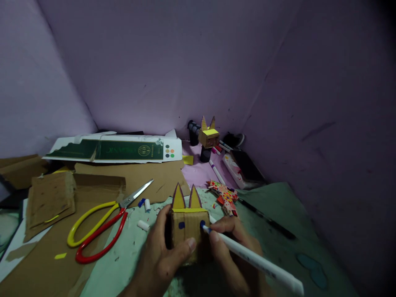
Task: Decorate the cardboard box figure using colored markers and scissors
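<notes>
A small cardboard box (192, 245) with two pointed yellow ears is upright in my left hand (162, 251). That hand is closed around its left side, the thumb lying across the front face. Two dark blue spots mark the front like eyes. My right hand (236, 251) pinches a white marker pen (260, 262), whose blue tip touches the right-hand spot. To the left lie scissors (122, 206) with one yellow and one red handle, blades apart. Small white marker caps (143, 225) rest between the scissors and the box.
Behind stands another eared cardboard box (209, 138) on a dark cylinder. Cardboard sheets (102, 185) and a green-and-white printed carton (123, 149) cover the left and back. Rightward are patterned paper scraps (224, 196), a black craft knife (269, 220) and a phone-like slab (247, 165). Purple walls enclose the corner.
</notes>
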`<state>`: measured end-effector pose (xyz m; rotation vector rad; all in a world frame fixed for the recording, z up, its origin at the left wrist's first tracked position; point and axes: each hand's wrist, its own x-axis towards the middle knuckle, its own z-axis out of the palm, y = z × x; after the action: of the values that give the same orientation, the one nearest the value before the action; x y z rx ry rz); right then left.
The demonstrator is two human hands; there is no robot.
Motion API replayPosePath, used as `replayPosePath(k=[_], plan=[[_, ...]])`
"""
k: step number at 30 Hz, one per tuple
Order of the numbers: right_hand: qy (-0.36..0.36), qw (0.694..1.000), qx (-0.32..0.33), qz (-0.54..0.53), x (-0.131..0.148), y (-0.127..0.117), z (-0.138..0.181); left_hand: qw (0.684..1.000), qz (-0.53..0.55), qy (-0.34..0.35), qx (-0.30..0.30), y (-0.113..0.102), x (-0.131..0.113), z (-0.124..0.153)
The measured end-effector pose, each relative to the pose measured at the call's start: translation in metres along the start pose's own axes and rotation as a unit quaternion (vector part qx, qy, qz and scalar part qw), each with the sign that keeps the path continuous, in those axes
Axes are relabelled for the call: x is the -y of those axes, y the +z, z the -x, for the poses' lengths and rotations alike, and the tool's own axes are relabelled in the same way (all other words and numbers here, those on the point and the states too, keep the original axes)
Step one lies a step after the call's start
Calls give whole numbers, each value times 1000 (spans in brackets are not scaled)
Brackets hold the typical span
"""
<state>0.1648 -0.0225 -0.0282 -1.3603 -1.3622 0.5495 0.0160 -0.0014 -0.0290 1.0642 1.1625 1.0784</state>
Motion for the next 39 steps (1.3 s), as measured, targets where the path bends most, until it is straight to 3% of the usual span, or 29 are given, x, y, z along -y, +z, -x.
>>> replayPosePath(k=[39], plan=[[62,996,-2,-57,-18,1,-1,1000,19,-20,-6,1,0,0]])
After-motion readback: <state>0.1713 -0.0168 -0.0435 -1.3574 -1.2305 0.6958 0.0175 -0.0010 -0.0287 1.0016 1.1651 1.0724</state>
